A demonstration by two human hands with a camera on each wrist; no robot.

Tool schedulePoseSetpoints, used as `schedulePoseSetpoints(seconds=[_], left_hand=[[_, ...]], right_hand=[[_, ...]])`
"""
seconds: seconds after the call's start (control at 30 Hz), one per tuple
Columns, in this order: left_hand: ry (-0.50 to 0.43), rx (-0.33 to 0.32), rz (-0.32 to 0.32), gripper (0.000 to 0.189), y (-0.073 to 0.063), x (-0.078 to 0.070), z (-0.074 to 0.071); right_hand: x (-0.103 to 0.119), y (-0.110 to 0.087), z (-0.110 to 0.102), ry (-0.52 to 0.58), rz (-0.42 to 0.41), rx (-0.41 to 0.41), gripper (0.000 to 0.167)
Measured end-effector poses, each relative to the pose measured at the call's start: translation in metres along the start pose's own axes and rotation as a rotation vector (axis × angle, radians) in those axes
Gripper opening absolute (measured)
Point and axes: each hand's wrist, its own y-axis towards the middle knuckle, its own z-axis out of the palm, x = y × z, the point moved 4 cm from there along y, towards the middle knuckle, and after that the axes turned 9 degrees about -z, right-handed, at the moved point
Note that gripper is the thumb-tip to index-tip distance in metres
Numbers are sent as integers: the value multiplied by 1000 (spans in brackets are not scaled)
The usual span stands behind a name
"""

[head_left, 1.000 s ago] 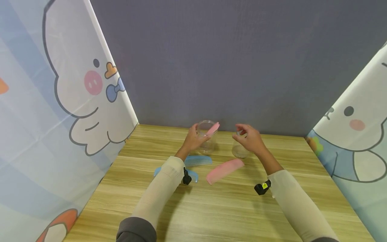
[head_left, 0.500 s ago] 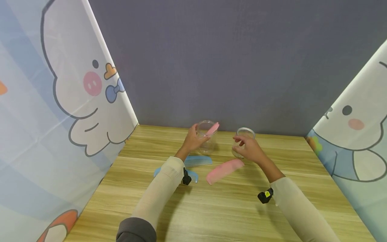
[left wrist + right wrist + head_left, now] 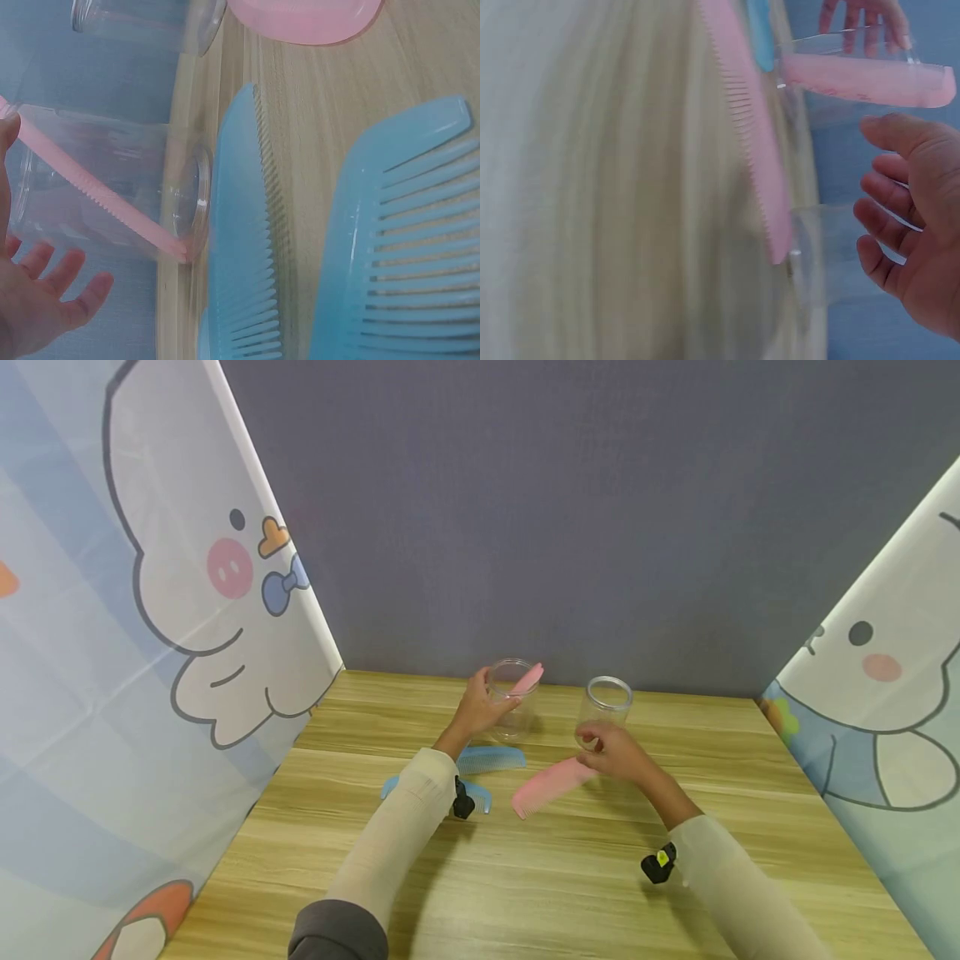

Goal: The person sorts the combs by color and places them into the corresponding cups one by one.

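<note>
My left hand (image 3: pixel 478 703) holds a clear plastic jar (image 3: pixel 513 724) at its side, the thumb near the rim. A pink comb (image 3: pixel 528 680) leans inside that jar, its end sticking out above the rim. My right hand (image 3: pixel 611 752) hovers with loosely bent fingers over the far end of another pink comb (image 3: pixel 547 788), which lies on the table; nothing is between its fingers in the right wrist view. Just behind this hand stands a second clear jar (image 3: pixel 611 714), its lower part partly hidden by the fingers.
Two blue combs lie near my left forearm: one blue comb (image 3: pixel 492 760) in front of the held jar, another blue comb (image 3: pixel 478 797) partly under the sleeve in view. A grey panel (image 3: pixel 525 527) rises behind the wooden table (image 3: pixel 540 893), with printed cloths on both sides.
My right hand has come away from the top of the right jar and moved down and nearer, to the pink comb on the table. The left hand and its jar have stayed put.
</note>
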Motion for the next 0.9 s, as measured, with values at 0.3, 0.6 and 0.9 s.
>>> schedulePoseSetpoints(seconds=[0.3, 0.6, 0.9], left_hand=[[-1, -4, 36, 91, 2, 0, 0], [47, -34, 38, 92, 2, 0, -2], [49, -33, 33, 93, 3, 2, -2]], right_hand=[[-8, -14, 12, -100, 41, 119, 54], [-16, -23, 19, -57, 40, 189, 68], [-20, -27, 19, -57, 48, 188, 50]])
